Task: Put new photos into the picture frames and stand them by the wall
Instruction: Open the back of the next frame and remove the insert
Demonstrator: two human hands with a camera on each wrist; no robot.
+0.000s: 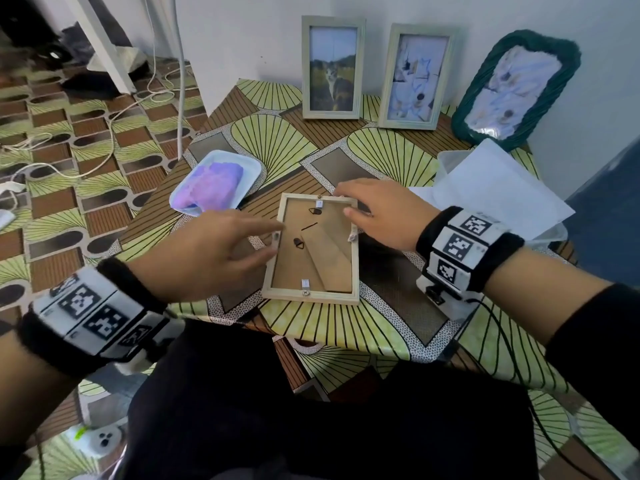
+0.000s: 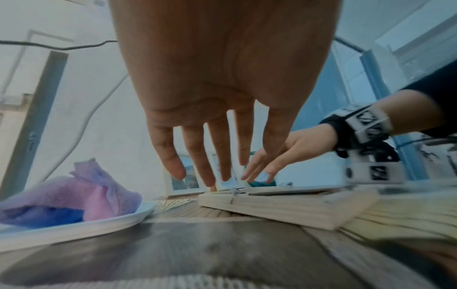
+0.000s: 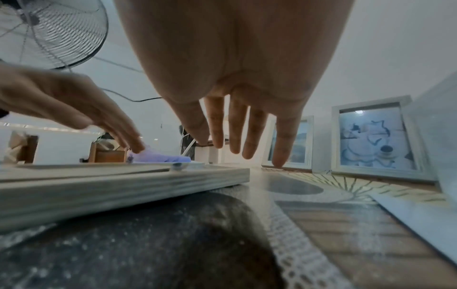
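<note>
Our left hand reaches forward with straight, spread fingers, palm down. Our right hand reaches in from the other side, fingers extended and slightly apart. Both wrists wear black bands with marker blocks.

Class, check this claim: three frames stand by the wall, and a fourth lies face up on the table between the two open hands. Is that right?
Not quite. The fourth frame lies face down: the head view shows its brown backing board, clips and folded stand. The rest holds: three frames stand by the wall, and the left hand and right hand are open at its sides.
</note>
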